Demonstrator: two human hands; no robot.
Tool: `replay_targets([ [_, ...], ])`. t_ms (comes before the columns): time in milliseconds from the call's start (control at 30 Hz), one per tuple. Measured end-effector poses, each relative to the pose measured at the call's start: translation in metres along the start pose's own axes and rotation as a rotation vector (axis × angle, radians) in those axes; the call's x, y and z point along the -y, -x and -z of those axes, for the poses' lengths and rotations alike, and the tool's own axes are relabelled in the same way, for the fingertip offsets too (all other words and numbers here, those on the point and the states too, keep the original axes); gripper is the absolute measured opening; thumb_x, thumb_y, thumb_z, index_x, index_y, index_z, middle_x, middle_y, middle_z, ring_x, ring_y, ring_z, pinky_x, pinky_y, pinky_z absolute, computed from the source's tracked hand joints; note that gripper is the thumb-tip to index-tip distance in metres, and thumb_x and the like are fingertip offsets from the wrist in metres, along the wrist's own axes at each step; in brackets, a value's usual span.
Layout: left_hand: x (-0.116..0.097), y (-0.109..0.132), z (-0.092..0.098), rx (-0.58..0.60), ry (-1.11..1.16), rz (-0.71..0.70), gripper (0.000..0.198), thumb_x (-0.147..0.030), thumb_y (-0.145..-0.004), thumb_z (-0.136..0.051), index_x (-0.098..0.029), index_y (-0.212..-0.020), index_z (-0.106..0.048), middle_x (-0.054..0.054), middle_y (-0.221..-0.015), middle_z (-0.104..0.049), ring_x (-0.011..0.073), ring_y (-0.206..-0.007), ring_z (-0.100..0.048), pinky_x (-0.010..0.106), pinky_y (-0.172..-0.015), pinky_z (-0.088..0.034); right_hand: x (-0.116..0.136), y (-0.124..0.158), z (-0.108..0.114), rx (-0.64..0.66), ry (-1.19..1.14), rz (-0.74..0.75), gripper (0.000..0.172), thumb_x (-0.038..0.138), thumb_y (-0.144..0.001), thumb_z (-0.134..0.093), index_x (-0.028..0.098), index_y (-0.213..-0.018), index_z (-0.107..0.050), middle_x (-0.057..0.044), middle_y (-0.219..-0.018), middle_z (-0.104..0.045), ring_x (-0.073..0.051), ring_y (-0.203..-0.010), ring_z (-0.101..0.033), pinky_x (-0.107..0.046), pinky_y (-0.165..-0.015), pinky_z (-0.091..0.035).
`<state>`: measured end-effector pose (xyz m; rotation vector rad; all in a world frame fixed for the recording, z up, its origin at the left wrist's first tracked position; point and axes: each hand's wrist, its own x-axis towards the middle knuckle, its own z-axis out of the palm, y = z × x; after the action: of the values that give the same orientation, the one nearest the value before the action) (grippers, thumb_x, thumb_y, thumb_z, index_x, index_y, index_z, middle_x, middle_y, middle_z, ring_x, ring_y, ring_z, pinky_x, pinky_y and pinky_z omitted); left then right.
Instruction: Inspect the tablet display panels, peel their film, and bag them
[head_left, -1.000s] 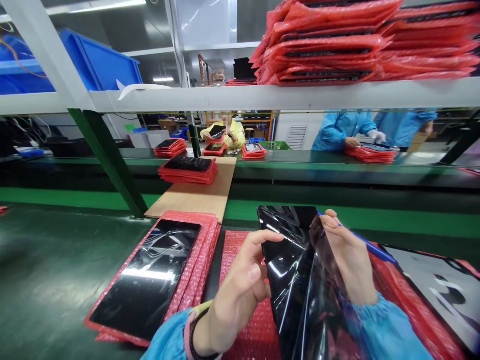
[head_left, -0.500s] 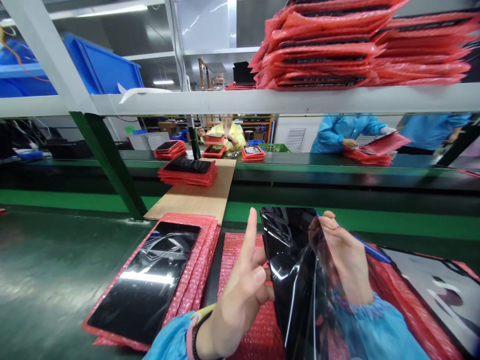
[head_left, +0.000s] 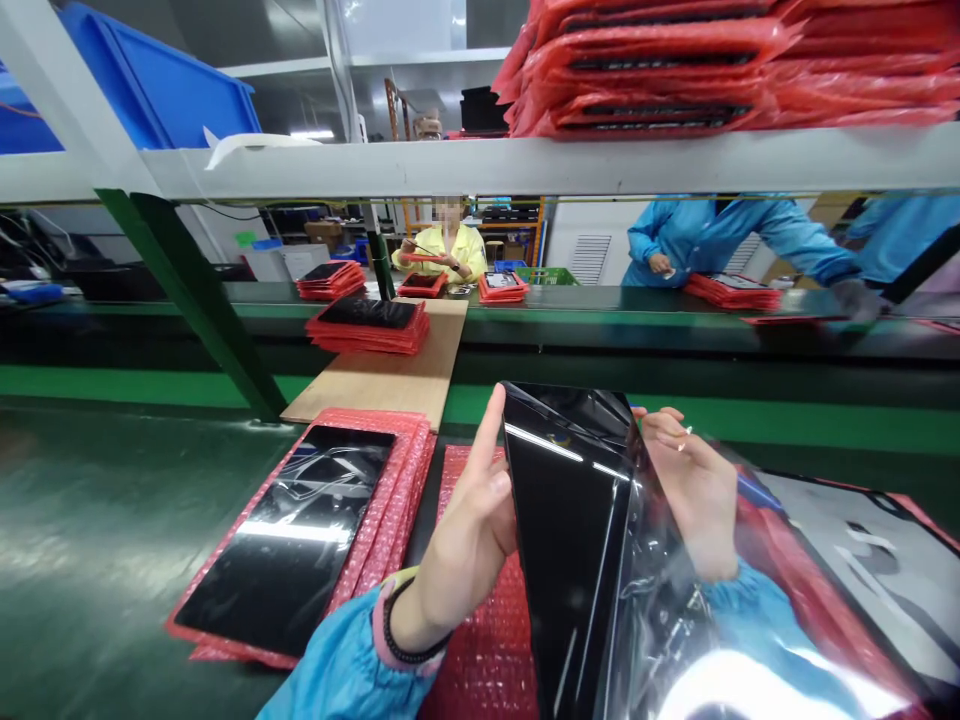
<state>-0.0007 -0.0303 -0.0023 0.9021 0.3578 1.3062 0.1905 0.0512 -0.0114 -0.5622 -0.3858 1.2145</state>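
My left hand [head_left: 469, 530] holds a black glossy panel [head_left: 566, 520] by its left edge, index finger stretched up to the top corner. The panel stands tilted above red bubble wrap [head_left: 491, 640]. On its right side, my right hand [head_left: 694, 490] pinches a clear film [head_left: 675, 600] that hangs off the panel's right part; a blue pen-like object [head_left: 757, 492] shows behind the film. At the left, another black panel [head_left: 292, 540] lies on a stack of red bubble-wrap sleeves [head_left: 386, 530].
A grey-faced panel [head_left: 862, 560] lies at the right. Beyond are a wooden board [head_left: 375, 385] with a red stack [head_left: 367, 325], a green slanted post [head_left: 195, 300] and an overhead shelf [head_left: 450, 168]. People in yellow and blue work across the bench.
The clear film has been pulled further right, away from the panel. My left index finger now touches the panel's top corner. The blue-sleeved person across has reached out to the right.
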Motion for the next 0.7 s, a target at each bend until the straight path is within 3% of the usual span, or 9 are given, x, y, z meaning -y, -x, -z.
replay_targets([
  [200,-0.0007,-0.0021,0.0014,-0.015,0.044,0.006,0.074,-0.022,-0.088,-0.049,-0.031,-0.152,-0.014,-0.003,-0.077,-0.064,0.0127,-0.073,-0.063,0.027,-0.080,-0.049,0.0005,-0.0058,0.0040,0.011,-0.017,-0.024,0.037,0.002,-0.046,-0.049,0.023,-0.075,-0.038,0.011,-0.060,-0.035,-0.007,-0.056,-0.048,-0.028,-0.113,-0.030],
  [333,-0.0008,-0.0043,0.0039,-0.022,0.057,0.017,0.072,-0.020,-0.088,-0.048,-0.034,-0.152,-0.017,-0.005,-0.071,-0.062,0.0104,-0.065,-0.060,0.024,-0.075,-0.049,0.0004,-0.0042,0.0069,0.048,-0.005,-0.019,0.033,0.002,-0.052,-0.052,0.023,-0.076,-0.040,0.009,-0.065,-0.037,-0.008,-0.063,-0.051,-0.026,-0.109,-0.035],
  [567,0.0006,-0.0046,0.0076,-0.081,0.033,0.018,0.070,-0.020,-0.087,-0.051,-0.035,-0.150,-0.024,-0.006,-0.067,-0.059,0.0090,-0.058,-0.055,0.024,-0.073,-0.049,-0.0014,-0.0062,0.0078,0.020,0.049,-0.009,0.021,0.004,-0.058,-0.054,0.021,-0.069,-0.046,0.009,-0.063,-0.041,-0.006,-0.060,-0.050,-0.020,-0.091,-0.049],
  [700,0.0017,-0.0046,0.0088,-0.144,0.003,0.012,0.063,-0.021,-0.087,-0.054,-0.035,-0.145,-0.037,-0.006,-0.079,-0.067,0.0084,-0.066,-0.058,0.024,-0.083,-0.048,-0.0026,-0.0014,0.0056,-0.039,0.153,-0.009,0.033,-0.001,-0.055,-0.065,0.020,-0.077,-0.056,0.008,-0.069,-0.057,-0.006,-0.069,-0.059,-0.016,-0.078,-0.052],
])
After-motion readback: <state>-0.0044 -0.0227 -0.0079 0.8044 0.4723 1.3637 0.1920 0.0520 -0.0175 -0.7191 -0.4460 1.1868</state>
